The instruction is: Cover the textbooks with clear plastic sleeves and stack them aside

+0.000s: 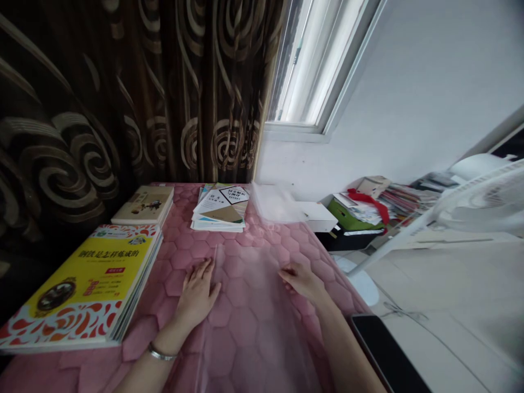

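A clear plastic sheet [256,316] lies over the pink hexagon-patterned tabletop, running toward me. My left hand [198,297] rests flat along its left edge, fingers stretched out and thumb apart, with a bracelet at the wrist. At the sheet's upper right, my right hand [302,281] is closed in a pinch on the right edge. Beyond the hands sits a small pile of books [223,206] with a white and brown cover. Beside that pile is a stack of translucent plastic sheets [276,203].
Left of my hands are a stack of yellow-covered books [94,273] and a thick beige book [143,204]. A dark phone [387,355] lies by the right table edge. A white box [319,216] stands at the far corner. A white fan [393,248] is on the right.
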{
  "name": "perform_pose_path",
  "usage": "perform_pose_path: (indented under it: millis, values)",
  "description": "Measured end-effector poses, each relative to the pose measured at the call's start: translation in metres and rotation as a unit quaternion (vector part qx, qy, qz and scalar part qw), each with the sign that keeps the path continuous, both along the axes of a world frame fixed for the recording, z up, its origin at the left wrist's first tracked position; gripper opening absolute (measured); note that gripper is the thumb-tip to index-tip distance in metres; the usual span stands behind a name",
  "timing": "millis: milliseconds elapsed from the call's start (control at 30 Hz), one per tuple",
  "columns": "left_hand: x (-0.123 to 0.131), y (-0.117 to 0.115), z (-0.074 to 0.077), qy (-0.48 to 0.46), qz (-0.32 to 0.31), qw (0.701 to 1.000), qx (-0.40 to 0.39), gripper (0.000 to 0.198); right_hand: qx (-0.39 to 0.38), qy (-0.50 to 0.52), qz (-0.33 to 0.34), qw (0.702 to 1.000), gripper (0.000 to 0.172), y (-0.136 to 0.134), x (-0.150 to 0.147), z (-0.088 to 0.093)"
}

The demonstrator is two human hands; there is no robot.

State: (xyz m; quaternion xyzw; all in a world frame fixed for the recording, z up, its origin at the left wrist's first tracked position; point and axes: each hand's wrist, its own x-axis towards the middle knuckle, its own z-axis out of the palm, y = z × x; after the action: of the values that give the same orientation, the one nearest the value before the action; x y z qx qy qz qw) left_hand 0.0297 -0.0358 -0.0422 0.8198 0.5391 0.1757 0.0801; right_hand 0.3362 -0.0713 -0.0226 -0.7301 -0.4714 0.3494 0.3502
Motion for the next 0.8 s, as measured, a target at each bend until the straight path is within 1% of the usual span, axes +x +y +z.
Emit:
perform_pose_path:
  millis: [67, 133, 167, 267, 300, 333, 367, 400, 433, 467, 500, 533, 600, 633, 667, 700, 733, 767, 800]
  values:
    - [0.0, 0.0, 0.002, -0.001, 0.012, 1.0, -0.014, 0.053, -0.04, 0.076, 0.001, 0.996, 0.009, 0.0, -0.006, 0.004]
    - [0.0, 0.0, 0.003, -0.004, 0.026, 0.999, -0.019, 0.052, -0.042, 0.095, -0.004, 0.995, 0.011, 0.002, -0.009, 0.009]
    - [0.001, 0.0, 0.004, -0.005, 0.032, 0.999, -0.02, 0.052, -0.03, 0.076, -0.007, 0.997, 0.013, 0.003, -0.009, 0.011]
    - [0.001, 0.0, 0.004, -0.01, 0.045, 0.999, -0.027, 0.051, 0.038, -0.036, -0.008, 0.999, 0.025, 0.003, -0.01, 0.016]
    - [0.001, 0.001, 0.005, -0.016, 0.047, 0.998, -0.032, 0.05, 0.059, -0.056, 0.0, 0.997, 0.028, 0.003, -0.011, 0.017]
    - [0.001, 0.001, 0.007, -0.027, 0.048, 0.998, -0.035, 0.049, 0.076, -0.048, 0.014, 0.996, 0.029, 0.001, -0.015, 0.018]
    - [0.001, 0.0, 0.01, -0.044, 0.049, 0.997, -0.034, 0.047, 0.089, -0.008, 0.036, 0.995, 0.029, 0.0, -0.02, 0.019]
    - [0.001, 0.0, 0.014, -0.068, 0.049, 0.996, -0.029, 0.044, 0.101, 0.056, 0.067, 0.991, 0.032, -0.003, -0.027, 0.02]
    - [0.001, -0.002, 0.018, -0.101, 0.045, 0.994, -0.023, 0.039, 0.112, 0.129, 0.109, 0.979, 0.038, -0.005, -0.037, 0.022]
    - [0.001, -0.004, 0.023, -0.14, 0.037, 0.989, -0.019, 0.034, 0.124, 0.191, 0.159, 0.961, 0.044, -0.008, -0.048, 0.023]
    - [0.001, -0.006, 0.028, -0.184, 0.03, 0.982, -0.023, 0.032, 0.136, 0.23, 0.211, 0.94, 0.049, -0.011, -0.061, 0.025]
    - [0.001, -0.008, 0.034, -0.228, 0.024, 0.973, -0.037, 0.035, 0.144, 0.237, 0.264, 0.924, 0.05, -0.014, -0.075, 0.028]
    - [0.0, -0.012, 0.042, -0.299, 0.023, 0.95, -0.088, 0.037, 0.152, 0.187, 0.353, 0.904, 0.046, -0.019, -0.1, 0.033]
    - [-0.001, -0.013, 0.045, -0.321, 0.031, 0.939, -0.118, 0.034, 0.16, 0.152, 0.383, 0.897, 0.042, -0.021, -0.109, 0.035]
    - [-0.003, -0.013, 0.047, -0.337, 0.041, 0.929, -0.149, 0.03, 0.174, 0.116, 0.396, 0.894, 0.038, -0.02, -0.115, 0.036]
    - [-0.006, -0.012, 0.048, -0.352, 0.05, 0.917, -0.181, 0.028, 0.194, 0.078, 0.385, 0.899, 0.034, -0.019, -0.117, 0.036]
    - [-0.009, -0.01, 0.049, -0.366, 0.058, 0.904, -0.215, 0.028, 0.215, 0.034, 0.348, 0.912, 0.031, -0.017, -0.115, 0.033]
    - [-0.014, -0.008, 0.049, -0.381, 0.065, 0.889, -0.247, 0.029, 0.232, -0.02, 0.287, 0.929, 0.028, -0.013, -0.11, 0.028]
    - [-0.019, -0.005, 0.049, -0.396, 0.069, 0.874, -0.275, 0.03, 0.241, -0.083, 0.209, 0.944, 0.026, -0.01, -0.101, 0.022]
